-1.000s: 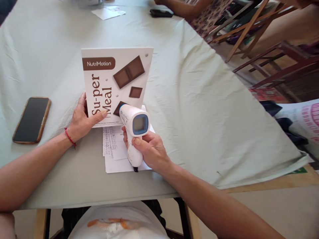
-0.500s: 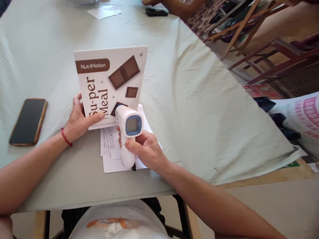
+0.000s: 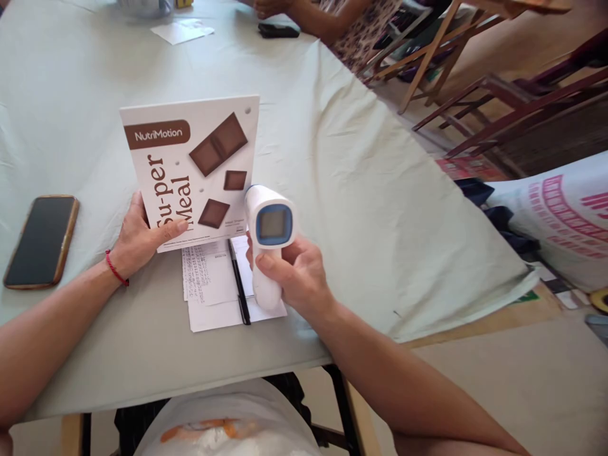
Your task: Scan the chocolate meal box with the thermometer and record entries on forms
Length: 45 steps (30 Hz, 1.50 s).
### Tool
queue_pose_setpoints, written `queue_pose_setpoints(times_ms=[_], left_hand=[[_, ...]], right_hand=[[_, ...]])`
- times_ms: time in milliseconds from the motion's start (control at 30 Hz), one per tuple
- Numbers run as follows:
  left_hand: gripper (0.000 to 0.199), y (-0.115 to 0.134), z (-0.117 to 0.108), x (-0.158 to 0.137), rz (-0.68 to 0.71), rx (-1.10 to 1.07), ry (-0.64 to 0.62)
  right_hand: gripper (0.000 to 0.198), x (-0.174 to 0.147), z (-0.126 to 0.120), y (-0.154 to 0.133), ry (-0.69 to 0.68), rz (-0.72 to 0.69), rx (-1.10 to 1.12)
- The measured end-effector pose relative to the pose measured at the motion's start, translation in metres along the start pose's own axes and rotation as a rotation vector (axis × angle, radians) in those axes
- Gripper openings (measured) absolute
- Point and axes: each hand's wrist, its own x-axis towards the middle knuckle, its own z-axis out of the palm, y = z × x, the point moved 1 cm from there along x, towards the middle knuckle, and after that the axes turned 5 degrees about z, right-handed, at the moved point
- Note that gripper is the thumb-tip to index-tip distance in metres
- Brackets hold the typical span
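My left hand point(image 3: 142, 229) grips the lower left edge of a white and brown box point(image 3: 209, 142), with the thumb across its front. The box reads "NutriMotion Su-per Meal", shows chocolate pieces and is held up above the table. Wrapped round the handle of a white infrared thermometer point(image 3: 267, 278) is my right hand point(image 3: 301, 272). The thermometer's blue-framed grey screen faces me, and its front end is close to the box's right edge. Below them lie papers point(image 3: 211, 316) with small writing, partly hidden, and a black pen point(image 3: 239, 282) on top.
A phone point(image 3: 42, 240) lies on the cloth-covered table point(image 3: 380, 253) at the left. At the far side are a white paper point(image 3: 180, 31), a dark object point(image 3: 278, 30) and another person's arm point(image 3: 316, 19). Wooden chairs point(image 3: 489, 107) and a printed white sack point(image 3: 560, 215) stand right.
The thermometer has moved right, off the box's front to beside its right edge. The pen on the papers has come into clear view. The whole view has shifted slightly.
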Motion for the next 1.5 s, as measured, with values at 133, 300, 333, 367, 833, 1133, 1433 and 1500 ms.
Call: queue_pose_setpoints(times_ms=[133, 300, 333, 367, 833, 1133, 1433, 1500], left_hand=[[0.064, 0.002, 0.000, 0.000, 0.002, 0.015, 0.002], [0.062, 0.006, 0.001, 0.002, -0.002, 0.029, 0.004], [0.062, 0.006, 0.001, 0.002, 0.001, 0.028, 0.006], [0.062, 0.006, 0.001, 0.002, 0.004, 0.026, 0.009], [0.066, 0.002, -0.004, 0.001, 0.123, 0.069, 0.151], [0.079, -0.007, -0.012, 0.009, 0.186, 0.116, 0.126], [0.075, -0.010, -0.011, 0.013, 0.145, 0.147, 0.084], [0.076, -0.011, -0.011, 0.012, 0.135, 0.181, 0.081]], right_hand=[[0.040, 0.004, -0.008, -0.002, 0.043, -0.035, 0.017], [0.045, 0.006, -0.008, -0.005, 0.048, -0.028, -0.020], [0.046, 0.006, -0.008, -0.005, 0.049, -0.025, -0.028], [0.047, 0.006, -0.008, -0.005, 0.053, -0.021, -0.035], [0.023, 0.016, -0.028, -0.016, 0.125, 0.009, -0.810], [0.033, 0.024, -0.048, 0.011, 0.292, -0.098, -1.474], [0.022, 0.008, -0.031, 0.003, 0.247, -0.486, -1.293], [0.017, 0.004, -0.024, 0.007, 0.130, -0.485, -1.195]])
